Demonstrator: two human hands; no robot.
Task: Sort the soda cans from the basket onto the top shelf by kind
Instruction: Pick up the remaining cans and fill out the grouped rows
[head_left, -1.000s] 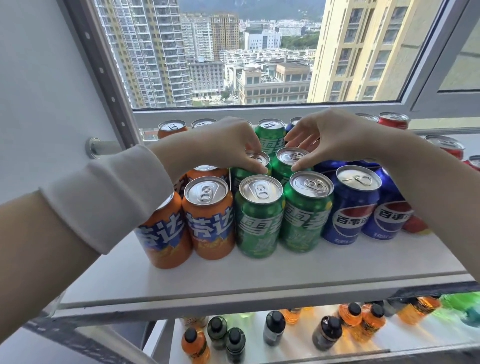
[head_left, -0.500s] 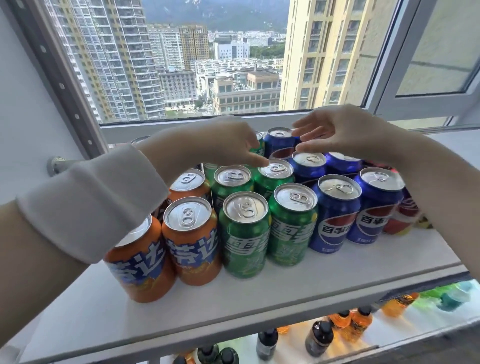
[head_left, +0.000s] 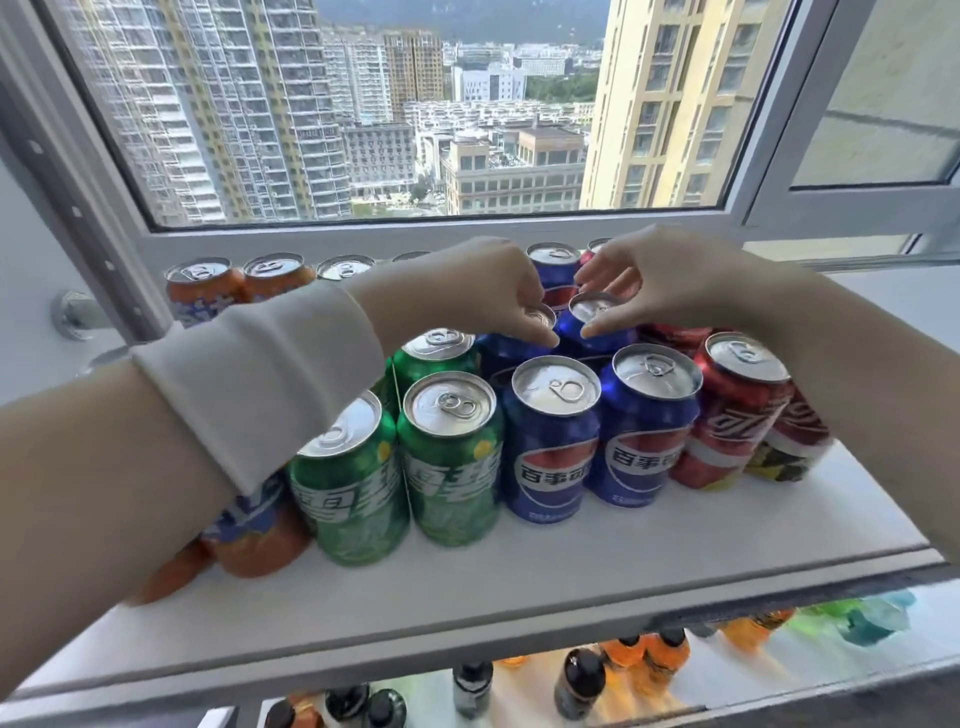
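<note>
Blue aluminium is under both grips. My left grip (head_left: 480, 292) curls down over the left blue can (head_left: 540, 315), thumb and fingertips pinching its silver rim. My right grip (head_left: 670, 280) arches over the right blue can (head_left: 592, 306), thumb on the near rim and fingers bent round the far one. The two cans stand side by side in the second row of the top shelf (head_left: 571, 566), and the grips nearly meet thumb to thumb above them. Their bases are hidden, so I cannot tell whether either is lifted.

Nearer me than the grips, two front blue cans (head_left: 550, 447) stand side by side and block my view of the held pair's bodies. Beyond the grips another blue can (head_left: 553, 267) stands by the window frame (head_left: 415, 235). Left of the left grip are the green cans (head_left: 449, 462), three of them showing, packed against the blue ones. Right of the right grip and lower, under my wrist, are the red cans (head_left: 732, 410), close against the front blue row. Orange cans (head_left: 202, 286) sit far left of the left grip at the back. More orange ones stand behind my left forearm, whose white sleeve (head_left: 260, 384) covers most of them. Below both grips, under the shelf, dark-capped bottles (head_left: 579, 683) stand on a lower shelf.
</note>
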